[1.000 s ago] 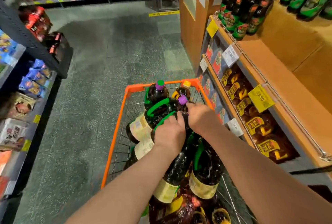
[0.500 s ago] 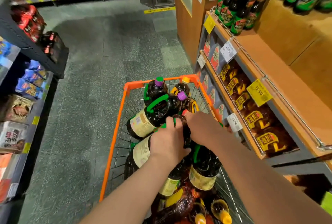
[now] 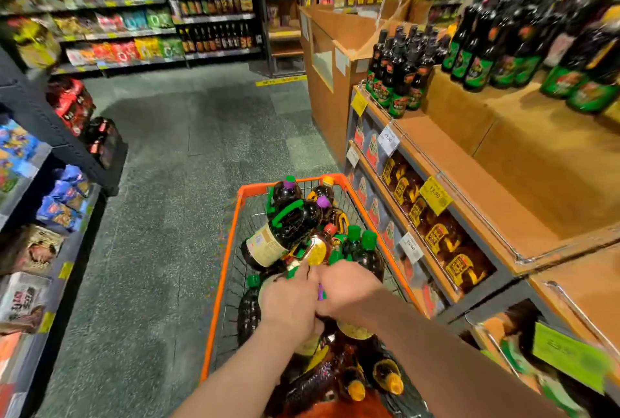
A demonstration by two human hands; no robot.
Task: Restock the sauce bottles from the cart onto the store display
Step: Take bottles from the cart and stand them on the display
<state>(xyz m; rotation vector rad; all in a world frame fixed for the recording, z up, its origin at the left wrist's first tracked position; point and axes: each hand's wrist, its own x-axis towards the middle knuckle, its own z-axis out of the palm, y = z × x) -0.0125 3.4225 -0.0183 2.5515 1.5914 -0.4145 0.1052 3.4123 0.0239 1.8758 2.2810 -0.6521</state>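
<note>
Your left hand (image 3: 290, 305) and right hand (image 3: 347, 290), fingers curled, grip bottles (image 3: 322, 323) in the full cart (image 3: 228, 270). The display (image 3: 469, 162) looks largely bare; restocking seems barely begun.

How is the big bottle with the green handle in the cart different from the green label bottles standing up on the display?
The green-handled bottle lies tilted on its side on the pile in the cart; the green-label bottles stand upright in a group on the display shelf.
The cart bottle is squat with a carry handle and a pale label; the display bottles are slim, long-necked, without handles.
Both hold dark liquid.
</note>
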